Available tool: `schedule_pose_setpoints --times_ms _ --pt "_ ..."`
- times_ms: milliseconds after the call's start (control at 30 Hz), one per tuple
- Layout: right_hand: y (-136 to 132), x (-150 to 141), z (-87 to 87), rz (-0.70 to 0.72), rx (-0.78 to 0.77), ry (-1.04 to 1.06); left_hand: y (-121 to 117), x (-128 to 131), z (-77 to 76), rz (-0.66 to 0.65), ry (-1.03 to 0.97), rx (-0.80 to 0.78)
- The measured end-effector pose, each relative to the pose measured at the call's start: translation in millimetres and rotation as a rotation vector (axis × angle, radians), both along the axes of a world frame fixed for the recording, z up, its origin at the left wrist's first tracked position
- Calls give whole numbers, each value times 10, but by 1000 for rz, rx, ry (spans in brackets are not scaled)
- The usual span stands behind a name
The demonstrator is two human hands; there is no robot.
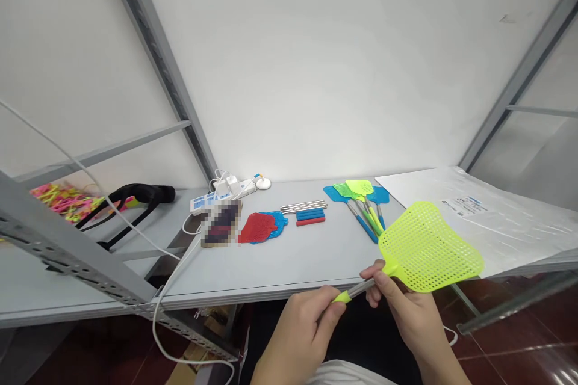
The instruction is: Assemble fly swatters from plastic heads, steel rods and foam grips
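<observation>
In front of the shelf edge I hold a yellow-green fly swatter with a metal rod. My left hand is closed around its yellow-green grip, of which only the end shows. Near the swatter head, my right hand pinches the rod between thumb and fingers. Beyond it lies a fan of assembled swatters with blue and green heads. To the left are a red swatter head over a blue swatter head, metal rods, blue grips and a red grip.
A white plastic-wrapped package covers the shelf's right side. At the back left stand a power strip with plugs and a white round device. A white cable hangs past the metal upright. A black stand lies farther left.
</observation>
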State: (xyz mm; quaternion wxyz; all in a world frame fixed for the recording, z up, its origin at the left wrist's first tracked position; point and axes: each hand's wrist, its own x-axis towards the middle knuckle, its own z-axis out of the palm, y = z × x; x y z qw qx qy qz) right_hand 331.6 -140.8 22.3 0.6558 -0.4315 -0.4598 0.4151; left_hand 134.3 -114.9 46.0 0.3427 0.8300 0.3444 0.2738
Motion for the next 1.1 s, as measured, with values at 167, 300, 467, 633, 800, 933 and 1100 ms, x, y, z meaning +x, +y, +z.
schedule_pose_setpoints --times_ms 167,300,467,633,800,933,1100 --pt "31 -83 0 -74 -9 44 54 -114 77 6 78 61" --pt "41 -103 69 -127 -22 141 84 -223 109 33 67 80" --pt "15 -126 128 -108 -19 233 84 -269 50 85 -72 42" --pt "-23 -218 85 -13 -14 193 27 -199 -70 148 -194 32" --pt "-30 -145 84 8 -48 173 11 -92 -89 164 -245 8" --pt "3 -52 132 -47 -7 326 61 -182 -7 120 -190 -46" --pt "19 -106 163 -207 -5 319 110 -353 38 220 -244 -54"
